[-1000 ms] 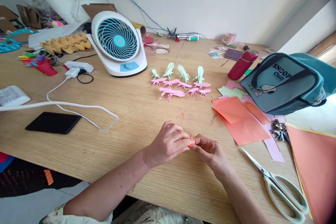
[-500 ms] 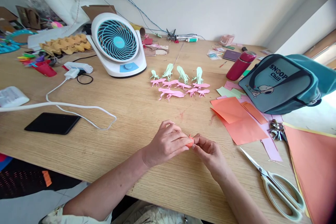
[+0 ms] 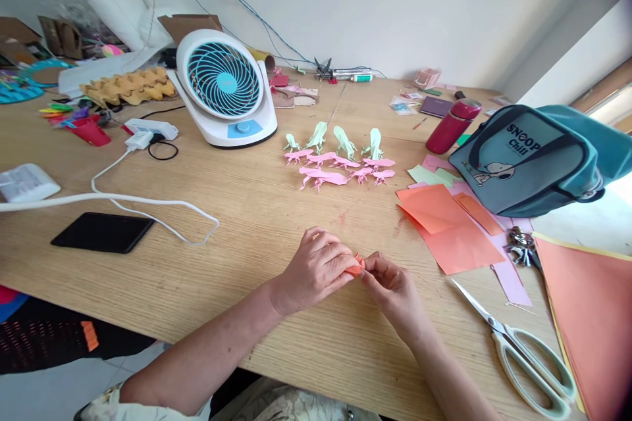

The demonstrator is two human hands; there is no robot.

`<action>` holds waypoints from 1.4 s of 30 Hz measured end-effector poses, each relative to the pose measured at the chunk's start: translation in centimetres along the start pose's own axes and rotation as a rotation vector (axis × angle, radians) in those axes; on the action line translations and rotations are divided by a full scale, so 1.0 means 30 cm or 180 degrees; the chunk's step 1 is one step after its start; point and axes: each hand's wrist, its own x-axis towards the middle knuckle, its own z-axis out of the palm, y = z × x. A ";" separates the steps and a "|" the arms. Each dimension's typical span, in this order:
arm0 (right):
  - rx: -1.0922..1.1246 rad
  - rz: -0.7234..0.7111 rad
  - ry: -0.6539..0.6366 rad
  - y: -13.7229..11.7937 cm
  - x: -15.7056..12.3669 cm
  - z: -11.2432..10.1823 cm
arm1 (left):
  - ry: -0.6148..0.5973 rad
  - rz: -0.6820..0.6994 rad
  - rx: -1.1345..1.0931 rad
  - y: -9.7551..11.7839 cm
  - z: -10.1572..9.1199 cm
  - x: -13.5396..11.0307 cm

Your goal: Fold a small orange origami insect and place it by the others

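Note:
A small folded piece of orange paper (image 3: pixel 356 268) is held between my two hands, low over the front middle of the table. My left hand (image 3: pixel 318 264) is closed round its left side, the fingers covering much of it. From the other side, my right hand (image 3: pixel 392 286) pinches its right end between thumb and forefinger. Beyond the hands stand several pink folded paper insects (image 3: pixel 323 176) and, behind those, a row of pale green ones (image 3: pixel 344 142). Scissors (image 3: pixel 518 348) lie to the right of my right hand, blades slightly apart.
Orange paper sheets (image 3: pixel 457 243) lie right of the hands, with a larger stack (image 3: pixel 587 316) at the edge. A teal bag (image 3: pixel 523 161) and a red flask (image 3: pixel 453 126) stand behind. A fan (image 3: pixel 224 89), a white cable (image 3: pixel 172 201) and a black phone (image 3: pixel 103 232) occupy the left.
The fingers of my left hand have shifted slightly on the orange paper, and more of it shows. Both hands stay in nearly the same place. The view has moved a little.

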 end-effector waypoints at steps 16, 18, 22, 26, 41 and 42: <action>0.0049 0.0059 -0.0063 -0.005 0.006 -0.004 | 0.0099 -0.0057 0.0059 0.008 0.005 0.000; 0.0042 0.0020 -0.0003 0.001 0.005 0.000 | 0.0087 -0.0050 0.0071 0.010 0.008 -0.001; -0.0088 -0.0057 0.0074 0.015 0.002 0.002 | 0.0057 -0.0032 0.0141 0.013 0.014 -0.002; 0.0069 -0.0037 -0.0086 0.013 0.006 -0.010 | 0.0145 -0.0016 0.0164 0.014 0.013 -0.001; -0.0202 -0.0050 0.0216 0.007 0.013 0.002 | 0.0227 -0.0097 0.0020 0.018 0.029 0.001; -0.0184 -0.0027 0.0189 0.006 0.015 -0.002 | 0.0236 -0.0128 -0.0064 0.018 0.029 0.002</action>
